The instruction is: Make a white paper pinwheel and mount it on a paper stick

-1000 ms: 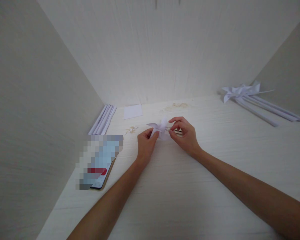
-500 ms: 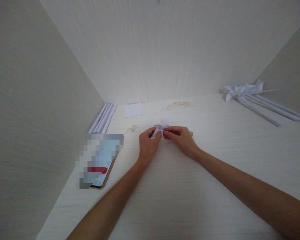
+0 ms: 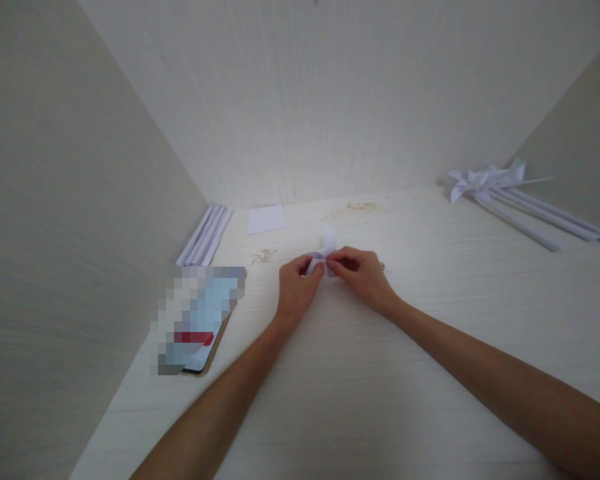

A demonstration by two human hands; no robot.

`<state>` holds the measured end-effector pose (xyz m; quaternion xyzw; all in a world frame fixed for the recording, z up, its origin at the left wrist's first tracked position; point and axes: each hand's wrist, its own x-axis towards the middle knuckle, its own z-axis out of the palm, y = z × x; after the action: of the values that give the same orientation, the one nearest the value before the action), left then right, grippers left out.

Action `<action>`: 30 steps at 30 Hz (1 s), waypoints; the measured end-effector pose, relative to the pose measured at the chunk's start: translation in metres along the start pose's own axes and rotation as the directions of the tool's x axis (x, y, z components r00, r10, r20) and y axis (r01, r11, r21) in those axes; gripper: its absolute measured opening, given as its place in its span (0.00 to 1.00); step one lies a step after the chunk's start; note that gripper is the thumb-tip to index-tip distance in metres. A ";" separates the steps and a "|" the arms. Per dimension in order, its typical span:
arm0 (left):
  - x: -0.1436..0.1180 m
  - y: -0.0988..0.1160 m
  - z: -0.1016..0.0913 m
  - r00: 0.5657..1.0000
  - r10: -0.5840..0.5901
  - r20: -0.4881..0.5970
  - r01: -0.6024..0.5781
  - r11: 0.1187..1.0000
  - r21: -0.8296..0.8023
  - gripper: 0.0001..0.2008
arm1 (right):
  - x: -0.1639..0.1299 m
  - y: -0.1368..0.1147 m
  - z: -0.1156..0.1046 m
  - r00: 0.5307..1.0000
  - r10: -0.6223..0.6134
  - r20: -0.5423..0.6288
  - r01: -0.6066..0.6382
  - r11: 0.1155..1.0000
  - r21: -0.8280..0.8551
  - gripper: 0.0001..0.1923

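A white paper pinwheel point(image 3: 329, 239) with curled blades is between my two hands, over the middle of the table. My left hand point(image 3: 298, 288) is closed, its thumb and fingers pinching the near left part of the paper. From the other side my right hand point(image 3: 364, 275) pinches at the pinwheel's centre, with thumb and forefinger tips pressed together there. Whether a small pin or stick is between those fingertips cannot be made out. Behind my right hand a small brownish thing point(image 3: 382, 266) peeks out, mostly hidden.
At the left lie rolled white paper sticks point(image 3: 206, 235), a flat white paper square point(image 3: 267, 219) and a phone point(image 3: 214, 343), partly pixelated. Small thin wooden bits point(image 3: 264, 256) and a further scatter point(image 3: 363, 207) lie farther back. Finished-looking paper pinwheels point(image 3: 487, 181) on sticks point(image 3: 545, 217) rest at the right.
My right fingers have shifted slightly at the pinwheel's centre, and its blades show more plainly. My left hand has barely moved.
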<state>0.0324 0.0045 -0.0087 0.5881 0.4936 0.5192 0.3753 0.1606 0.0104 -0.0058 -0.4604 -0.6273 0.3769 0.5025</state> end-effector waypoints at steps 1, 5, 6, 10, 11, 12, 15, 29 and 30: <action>0.000 0.000 0.000 1.000 -0.005 0.002 0.005 1.000 -0.014 0.07 | 0.000 0.000 0.000 1.000 -0.021 -0.003 0.021 0.999 -0.028 0.04; 0.001 -0.001 0.001 1.000 -0.009 0.000 0.009 0.999 -0.049 0.07 | -0.001 0.000 -0.001 0.997 -0.072 -0.003 0.071 0.992 -0.103 0.04; 0.001 -0.001 0.001 1.000 -0.009 0.005 0.009 0.998 -0.058 0.07 | -0.001 0.001 -0.001 0.997 -0.076 -0.005 0.075 0.991 -0.112 0.04; 0.001 0.000 0.001 0.999 -0.012 0.039 0.016 0.995 -0.101 0.09 | 0.000 0.001 0.000 0.998 -0.062 -0.013 0.060 0.990 -0.125 0.05; 0.001 0.000 0.002 0.999 -0.013 0.046 0.017 0.994 -0.105 0.09 | 0.000 0.001 0.000 0.998 -0.058 -0.014 0.056 0.990 -0.130 0.05; 0.001 0.000 0.002 0.999 -0.014 0.051 0.019 0.994 -0.105 0.09 | 0.000 0.000 0.000 0.998 -0.055 -0.014 0.053 0.990 -0.134 0.05; 0.001 0.000 0.003 0.999 -0.020 0.049 0.024 0.995 -0.099 0.09 | -0.001 -0.001 -0.001 0.999 -0.052 -0.011 0.050 0.989 -0.138 0.05; 0.000 0.004 -0.001 1.000 -0.009 0.020 0.009 1.000 0.004 0.07 | -0.001 0.002 0.000 1.000 0.004 0.007 -0.004 1.000 -0.007 0.06; 0.000 0.004 -0.001 1.000 -0.008 0.019 0.008 1.000 0.005 0.07 | -0.001 0.001 0.000 1.000 0.001 0.010 -0.001 1.000 -0.002 0.06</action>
<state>0.0321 0.0036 -0.0048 0.5920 0.4938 0.5107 0.3807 0.1610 0.0099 -0.0069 -0.4594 -0.6299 0.3790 0.4985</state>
